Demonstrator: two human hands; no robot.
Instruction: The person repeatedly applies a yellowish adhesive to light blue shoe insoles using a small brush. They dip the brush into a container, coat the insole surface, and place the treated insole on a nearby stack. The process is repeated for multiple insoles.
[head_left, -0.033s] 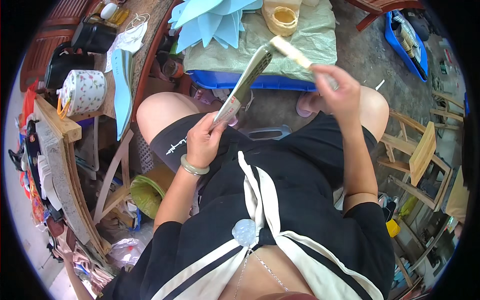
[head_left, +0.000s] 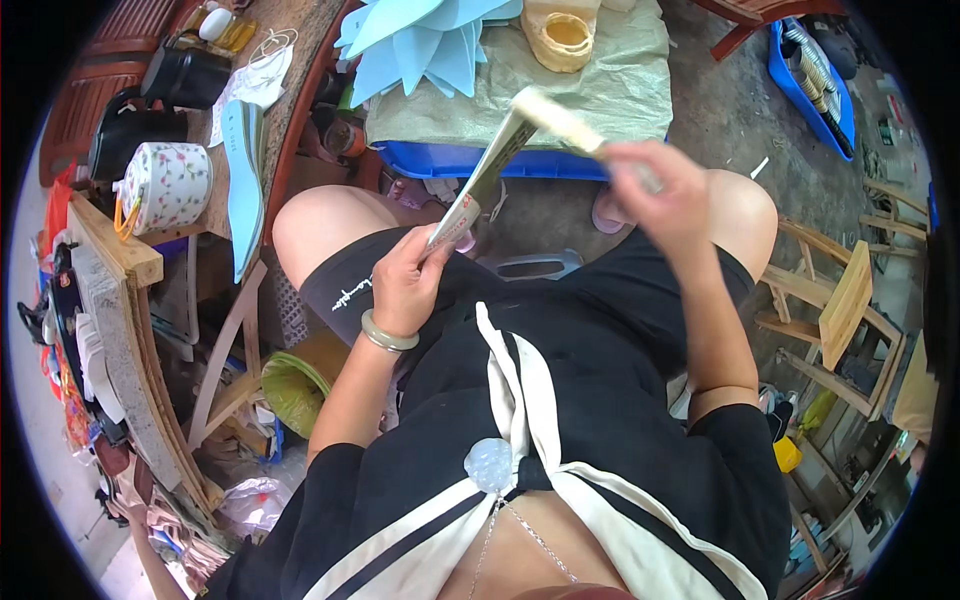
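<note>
Brush (head_left: 562,122) leftward from gripping right hand (head_left: 667,195); strip (head_left: 483,182) forward from gripping left hand (head_left: 408,285)

1 head-worn fisheye looks down, fairly close.

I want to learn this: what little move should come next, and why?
Maybe draw the pale tool along the flat piece toward the left hand. That hand grips the near end, and the right hand holds the tool, blurred, at the far end.
</note>
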